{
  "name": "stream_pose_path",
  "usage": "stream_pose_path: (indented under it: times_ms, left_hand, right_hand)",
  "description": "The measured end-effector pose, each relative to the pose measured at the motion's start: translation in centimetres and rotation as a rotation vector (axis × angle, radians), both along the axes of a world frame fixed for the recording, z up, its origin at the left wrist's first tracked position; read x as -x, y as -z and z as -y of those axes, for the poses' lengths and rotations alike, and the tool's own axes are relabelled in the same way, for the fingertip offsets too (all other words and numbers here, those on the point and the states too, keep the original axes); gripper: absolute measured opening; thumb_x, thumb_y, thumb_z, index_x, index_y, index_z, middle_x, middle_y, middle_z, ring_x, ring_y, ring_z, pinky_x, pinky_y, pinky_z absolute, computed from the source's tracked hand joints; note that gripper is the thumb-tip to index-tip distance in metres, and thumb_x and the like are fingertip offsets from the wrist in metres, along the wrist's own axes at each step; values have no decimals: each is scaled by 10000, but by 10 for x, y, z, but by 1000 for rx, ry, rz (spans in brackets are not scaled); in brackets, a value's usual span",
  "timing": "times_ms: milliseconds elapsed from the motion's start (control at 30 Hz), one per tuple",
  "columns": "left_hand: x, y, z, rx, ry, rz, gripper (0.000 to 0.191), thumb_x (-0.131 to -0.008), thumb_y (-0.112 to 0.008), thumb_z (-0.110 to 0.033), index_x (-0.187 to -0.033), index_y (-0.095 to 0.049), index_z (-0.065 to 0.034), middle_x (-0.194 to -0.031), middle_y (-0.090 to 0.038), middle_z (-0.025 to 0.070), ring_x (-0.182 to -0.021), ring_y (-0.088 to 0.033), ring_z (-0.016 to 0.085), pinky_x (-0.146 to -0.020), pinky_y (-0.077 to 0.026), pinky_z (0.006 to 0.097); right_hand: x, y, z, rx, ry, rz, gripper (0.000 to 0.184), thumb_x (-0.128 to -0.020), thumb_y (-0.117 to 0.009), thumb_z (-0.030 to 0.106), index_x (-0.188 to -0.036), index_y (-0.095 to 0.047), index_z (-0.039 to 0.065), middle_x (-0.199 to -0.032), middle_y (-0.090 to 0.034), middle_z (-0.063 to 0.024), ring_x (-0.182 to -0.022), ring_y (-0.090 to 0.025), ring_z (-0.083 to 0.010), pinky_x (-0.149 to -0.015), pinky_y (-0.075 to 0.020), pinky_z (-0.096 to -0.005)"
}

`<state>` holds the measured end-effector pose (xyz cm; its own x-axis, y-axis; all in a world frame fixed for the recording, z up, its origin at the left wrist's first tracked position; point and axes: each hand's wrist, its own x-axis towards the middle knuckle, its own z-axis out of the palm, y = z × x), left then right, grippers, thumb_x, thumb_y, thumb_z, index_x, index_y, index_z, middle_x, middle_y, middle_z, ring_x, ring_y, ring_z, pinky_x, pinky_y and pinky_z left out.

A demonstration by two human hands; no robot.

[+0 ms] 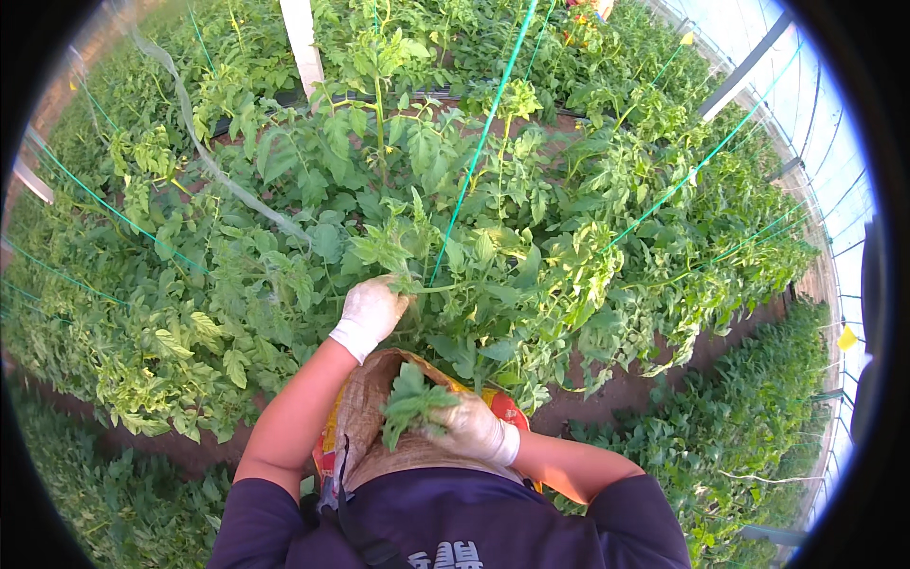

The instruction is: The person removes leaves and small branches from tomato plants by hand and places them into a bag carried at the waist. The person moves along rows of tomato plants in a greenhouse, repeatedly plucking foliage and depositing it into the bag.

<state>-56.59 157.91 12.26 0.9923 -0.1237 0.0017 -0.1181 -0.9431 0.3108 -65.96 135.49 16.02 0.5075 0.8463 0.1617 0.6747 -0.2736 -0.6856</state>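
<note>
My left hand (pixel 372 313), in a thin white glove, is closed around the upper stem of a tomato plant (pixel 387 249); its fingertips are partly hidden by leaves. Close beside it, a green string (pixel 473 163) rises steeply from the foliage. Gloved likewise, my right hand (pixel 473 427) grips a small bunch of green tomato leaves (pixel 411 404) over the mouth of a woven sack (pixel 366 398). The sack hangs open at my waist, brown inside with red and yellow outside. How much lies deeper in it cannot be seen.
Dense tomato rows stand ahead, with more low plants (pixel 753 398) across the soil path (pixel 604 398). Other support strings (pixel 704 163) slant through them. A white post (pixel 302 46) stands ahead, a clear plastic strip (pixel 206 153) hangs at left, and greenhouse film (pixel 825 121) curves at right.
</note>
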Motion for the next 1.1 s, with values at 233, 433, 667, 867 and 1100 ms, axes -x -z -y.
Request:
stream_pose_path:
  times_ms: [233,433,667,867,1100]
  left_hand:
    - [9,11,10,422,-134,46,417,-895,-600,-174,-1264,-556,15,-1221,-618,242,-1085,-620,371,-949,-492,428]
    - [0,28,31,714,-271,-27,536,-911,-530,-19,-1422,-380,34,-1232,-602,244,-1045,-648,314,-920,-494,356]
    - [-8,38,57,853,-337,-134,754,-869,-589,-79,-1522,-214,-36,-1358,-508,272,-1170,-568,414,-998,-465,419]
    - [-5,53,63,705,-362,111,754,-844,-641,-49,-1499,-268,-29,-1347,-526,232,-1055,-636,322,-912,-509,383]
    - [-35,41,47,660,-476,56,582,-839,-672,-187,-1372,-469,-69,-1239,-600,219,-1038,-630,387,-911,-507,425]
  right_hand:
    - [-51,5,22,-254,499,-1051,376,-965,-608,319,-1211,-614,35,-929,-664,-91,-783,-654,-226,-751,-550,-378]
    - [-129,59,-17,-883,882,-1635,355,-982,-515,501,-1027,-466,152,-837,-512,-16,-691,-470,-172,-675,-429,-358]
    - [-147,65,-27,-1272,893,-1331,274,-988,-545,345,-1134,-494,119,-1113,-561,-60,-997,-545,-221,-919,-447,-480]
    - [-118,61,-34,-1192,828,-1079,341,-944,-608,118,-1254,-491,39,-1163,-621,-94,-1054,-607,-224,-903,-511,-428]
    - [-149,-2,-14,-622,719,-628,313,-930,-587,34,-1231,-580,-53,-1005,-654,-83,-885,-589,-103,-776,-496,-231]
